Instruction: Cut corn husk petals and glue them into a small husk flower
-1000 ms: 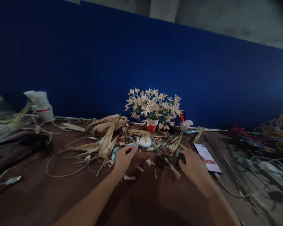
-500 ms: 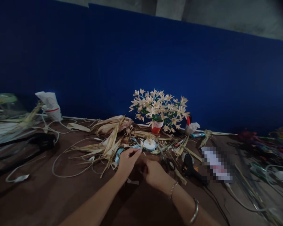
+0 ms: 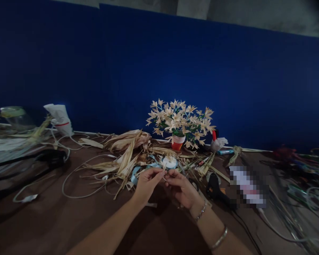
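My left hand (image 3: 149, 181) is closed in a pinch at the table's middle, on what looks like a small pale husk flower (image 3: 164, 165) with a thin light stem. Against it, my right hand (image 3: 183, 188) has its fingertips pressed together at the same stem; its other fingers curl below. Just beyond the fingertips lies a white roll with a blue rim (image 3: 170, 162). Light blue ribbon (image 3: 134, 175) shows left of the hands. Dried corn husks (image 3: 126, 161) spread behind and to the left. Scissors (image 3: 193, 184) lie partly hidden beside my right hand.
A red-and-white pot (image 3: 178, 142) of pale husk flowers stands at the back. To the right lie a black glue gun (image 3: 214, 186) and a blurred-out white object (image 3: 247, 187) with a cable. White cables (image 3: 66, 186) and a black strap (image 3: 51, 157) are at left. A blue partition (image 3: 122, 71) rises behind.
My right hand has come up and turned, its fingers now meeting those of my left hand at the small flower. The left hand shifted slightly right. The view has swung a little.
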Tool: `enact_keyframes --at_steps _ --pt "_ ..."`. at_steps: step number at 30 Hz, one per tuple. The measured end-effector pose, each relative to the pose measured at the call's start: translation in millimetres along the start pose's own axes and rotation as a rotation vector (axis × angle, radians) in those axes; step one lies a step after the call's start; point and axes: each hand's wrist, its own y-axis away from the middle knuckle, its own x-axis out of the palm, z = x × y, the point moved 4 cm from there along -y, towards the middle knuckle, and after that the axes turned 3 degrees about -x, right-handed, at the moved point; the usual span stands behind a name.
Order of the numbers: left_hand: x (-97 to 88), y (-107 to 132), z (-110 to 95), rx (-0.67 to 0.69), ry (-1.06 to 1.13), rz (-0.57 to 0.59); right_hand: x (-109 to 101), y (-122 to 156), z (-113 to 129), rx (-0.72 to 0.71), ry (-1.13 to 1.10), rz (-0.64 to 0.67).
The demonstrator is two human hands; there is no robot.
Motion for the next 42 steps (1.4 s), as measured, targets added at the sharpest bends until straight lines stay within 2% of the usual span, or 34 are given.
enact_keyframes --at_steps 4,9,11,13,16,18,23,29,42 --pt "0.0 0 -2 0.063 -0.087 0.004 -2 -1 -1 0.005 -0.048 -0.006" --pt "-2.8 -2 3 0.040 -0.134 -0.104 0 -1 0 -0.045 0.049 -0.029" --pt "-4.0 -2 5 -0.005 -0.097 -0.150 2 -2 3 -0.140 0.192 -0.060" --pt "-4.7 -3 7 -0.040 -0.059 -0.170 2 -2 6 -0.275 0.426 -0.115" --pt "-4.6 -3 9 -0.068 -0.008 -0.165 3 -1 8 -0.454 0.786 -0.199" --pt "-3.7 -3 11 -0.102 0.038 -0.142 3 1 8 -0.527 0.905 -0.236" --pt "-1.6 -2 16 -0.218 0.107 -0.104 7 7 15 -0.630 0.983 -0.245" --pt "-1.7 -3 14 -0.196 0.022 -0.109 12 12 31 -0.866 1.091 -0.222" --pt "2.3 -2 13 -0.157 -0.057 -0.057 11 9 34 -0.885 1.166 -0.177"
